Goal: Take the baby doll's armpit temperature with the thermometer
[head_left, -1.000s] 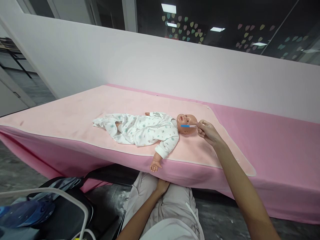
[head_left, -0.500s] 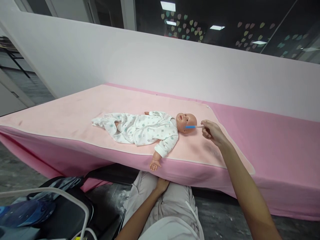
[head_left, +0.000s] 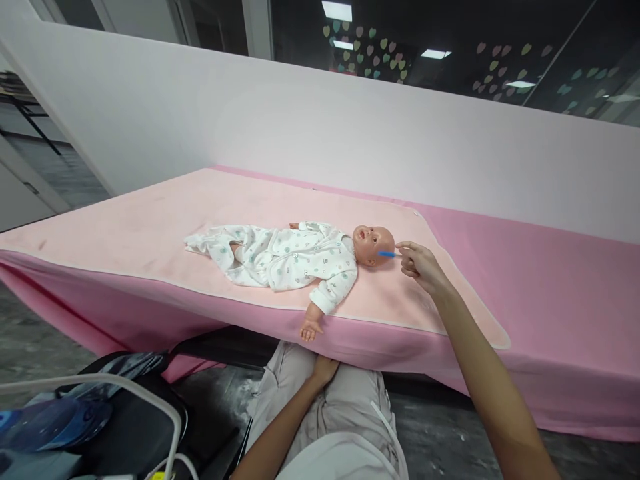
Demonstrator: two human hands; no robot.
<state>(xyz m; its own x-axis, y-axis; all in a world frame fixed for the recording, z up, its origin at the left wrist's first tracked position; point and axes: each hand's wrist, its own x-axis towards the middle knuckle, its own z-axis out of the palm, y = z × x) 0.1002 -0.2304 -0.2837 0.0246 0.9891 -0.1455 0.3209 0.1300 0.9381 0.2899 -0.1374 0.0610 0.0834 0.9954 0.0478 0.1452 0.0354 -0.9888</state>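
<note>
right hand [head_left: 419, 265] pinches a blue-tipped stick [head_left: 387, 254] — near the doll [head_left: 313, 257] (left hand [head_left: 326, 370] on lap [head_left: 345, 407], can't tell its grip)

Perhaps a childcare classroom, baby doll [head_left: 300, 259], pink-draped table [head_left: 560, 287], dark window [head_left: 450, 70] (heart decorations [head_left: 370, 51])

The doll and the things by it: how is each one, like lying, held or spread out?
Doll: lying on its back, dressed.
Blue stick: held; whether it touches the doll, I can't tell.
Right hand: closed on the stick.
Left hand: resting on the lap.
Mat: spread flat.
Pink cloth: draped, hanging down in front.
</note>
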